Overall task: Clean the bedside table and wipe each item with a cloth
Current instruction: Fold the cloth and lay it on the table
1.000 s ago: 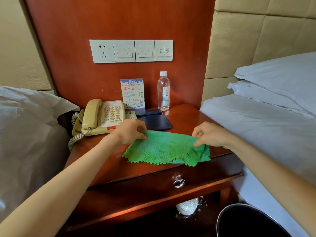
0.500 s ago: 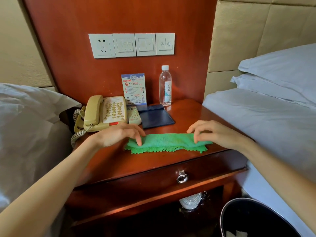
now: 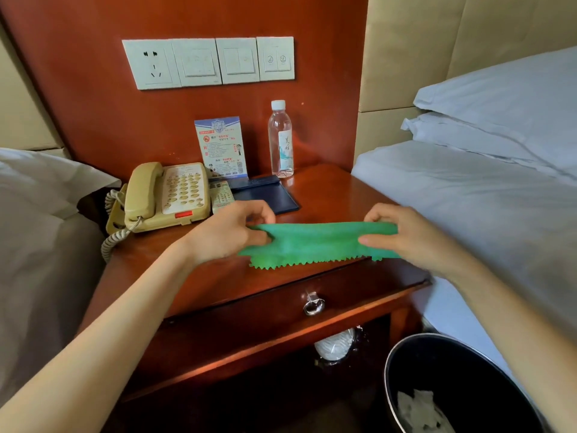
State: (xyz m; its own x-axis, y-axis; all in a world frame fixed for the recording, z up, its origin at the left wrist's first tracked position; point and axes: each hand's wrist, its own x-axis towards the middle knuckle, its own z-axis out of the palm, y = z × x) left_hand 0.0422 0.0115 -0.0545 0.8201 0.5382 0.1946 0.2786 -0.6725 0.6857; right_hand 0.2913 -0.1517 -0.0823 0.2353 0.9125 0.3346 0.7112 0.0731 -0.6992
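Observation:
A green cloth (image 3: 315, 245) with a zigzag edge is folded into a long strip above the front of the wooden bedside table (image 3: 337, 195). My left hand (image 3: 228, 234) pinches its left end and my right hand (image 3: 402, 237) pinches its right end, stretching it between them. Behind the cloth stand a beige telephone (image 3: 165, 195), a remote control (image 3: 221, 196), a dark blue folder (image 3: 265, 195), a printed card (image 3: 221, 146) and a clear water bottle (image 3: 280, 140).
White beds flank the table, the left one (image 3: 37, 220) and the right one with pillows (image 3: 487, 170). A black waste bin (image 3: 402, 364) stands at the lower right. The drawer has a metal ring pull (image 3: 313, 304). Wall switches (image 3: 207, 62) sit above.
The cloth was spread flat, then folded in half on the table. Now both hands have lifted the folded strip slightly and hold it taut by its ends.

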